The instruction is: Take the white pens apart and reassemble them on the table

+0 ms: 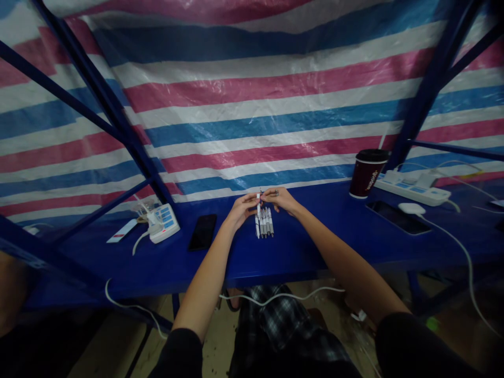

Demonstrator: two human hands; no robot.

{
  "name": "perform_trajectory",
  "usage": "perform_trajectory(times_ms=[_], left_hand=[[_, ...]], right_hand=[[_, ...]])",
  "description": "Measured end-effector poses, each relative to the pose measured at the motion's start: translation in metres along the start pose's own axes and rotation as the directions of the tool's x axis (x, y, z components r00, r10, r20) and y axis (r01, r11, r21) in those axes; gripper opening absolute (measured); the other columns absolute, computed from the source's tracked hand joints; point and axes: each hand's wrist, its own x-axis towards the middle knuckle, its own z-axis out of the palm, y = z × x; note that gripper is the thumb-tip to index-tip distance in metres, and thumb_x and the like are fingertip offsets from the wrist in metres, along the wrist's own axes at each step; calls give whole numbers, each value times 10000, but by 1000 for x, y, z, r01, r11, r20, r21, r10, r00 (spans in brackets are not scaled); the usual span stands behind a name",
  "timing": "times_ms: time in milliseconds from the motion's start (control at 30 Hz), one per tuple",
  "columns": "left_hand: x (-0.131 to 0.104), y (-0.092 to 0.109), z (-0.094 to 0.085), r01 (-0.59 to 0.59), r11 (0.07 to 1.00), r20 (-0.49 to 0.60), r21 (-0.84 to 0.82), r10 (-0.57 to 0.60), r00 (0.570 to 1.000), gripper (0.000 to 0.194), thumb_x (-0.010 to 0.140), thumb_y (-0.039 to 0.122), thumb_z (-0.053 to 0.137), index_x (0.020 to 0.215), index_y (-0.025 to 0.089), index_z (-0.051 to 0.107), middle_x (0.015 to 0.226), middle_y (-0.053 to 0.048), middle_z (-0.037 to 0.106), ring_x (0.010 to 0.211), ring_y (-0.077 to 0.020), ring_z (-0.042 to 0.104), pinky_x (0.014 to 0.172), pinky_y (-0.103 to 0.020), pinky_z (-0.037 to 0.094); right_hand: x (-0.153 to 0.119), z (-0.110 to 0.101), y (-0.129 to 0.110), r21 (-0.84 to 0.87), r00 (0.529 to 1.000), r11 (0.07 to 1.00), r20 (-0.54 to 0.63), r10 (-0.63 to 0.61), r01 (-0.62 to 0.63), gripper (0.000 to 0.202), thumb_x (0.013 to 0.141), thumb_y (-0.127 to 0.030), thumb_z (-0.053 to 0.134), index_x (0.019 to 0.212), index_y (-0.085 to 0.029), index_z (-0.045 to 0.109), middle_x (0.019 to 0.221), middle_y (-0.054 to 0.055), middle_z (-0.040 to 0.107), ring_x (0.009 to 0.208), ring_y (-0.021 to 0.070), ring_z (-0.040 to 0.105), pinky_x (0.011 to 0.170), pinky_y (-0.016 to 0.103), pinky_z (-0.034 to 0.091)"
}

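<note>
On the blue table several pens (266,226) with white and grey barrels lie side by side in a row, pointing toward me. My left hand (241,209) is just beyond their left end, its thumb and fingers pinched on a white pen (258,199). My right hand (282,200) meets it from the other side, fingertips closed at the same pen near its upper part. Both hands hover just over the far ends of the row. The fingertips partly cover the held pen, and its fine details are too small to make out.
A black phone (202,232) and a white power strip (164,223) lie to the left. On the right are a dark lidded cup (366,173) with a straw, another phone (397,217), a charger (411,209) and a long power strip (413,190). A white cable (275,301) hangs below the front edge.
</note>
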Motion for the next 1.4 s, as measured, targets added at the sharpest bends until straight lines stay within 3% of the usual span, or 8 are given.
perform_trajectory(times_ms=[767, 867, 933, 1100, 1400], left_hand=[[-1, 0, 0, -3, 1000, 7, -8, 3, 1000, 413, 666, 226, 902, 1055, 169, 777, 966, -83, 742, 914, -205, 685, 837, -342, 539], [0, -1, 0, 3, 1000, -8, -20, -3, 1000, 386, 666, 211, 893, 1034, 158, 787, 950, -80, 741, 850, -182, 677, 803, -321, 528], [1, -1, 0, 21, 1000, 8, -2, -21, 1000, 378, 684, 216, 880, 1045, 144, 795, 936, -87, 739, 781, -160, 657, 749, -295, 505], [-2, 0, 2, 73, 996, 194, 59, -83, 977, 382, 770, 267, 833, 1127, 135, 798, 987, -110, 724, 769, -145, 640, 740, -286, 478], [-3, 2, 2, 75, 996, 187, 45, -82, 979, 360, 787, 251, 817, 1126, 131, 799, 985, -107, 711, 791, -143, 639, 785, -288, 501]], right_hand=[[-1, 1, -1, -8, 1000, 1000, -1, 29, -29, 412, 648, -488, 888, 813, -143, 736, 675, 31, 720, 365, 62, 424, 309, 213, 363], [-2, -2, -10, 97, 998, 995, -57, 3, 3, 421, 647, -485, 893, 853, -163, 717, 674, 17, 709, 367, 46, 336, 336, 229, 397], [-3, -7, -17, 186, 988, 981, -154, -31, 59, 428, 673, -487, 879, 913, -187, 692, 785, 34, 750, 378, 36, 282, 362, 239, 414], [-3, -19, -25, 191, 913, 965, -397, -92, 181, 429, 688, -512, 849, 883, -215, 610, 937, 62, 780, 392, 32, 219, 373, 249, 393], [-2, -14, -22, 103, 928, 974, -336, -158, 203, 432, 680, -513, 859, 869, -196, 634, 882, 75, 784, 384, 49, 350, 356, 250, 380]])
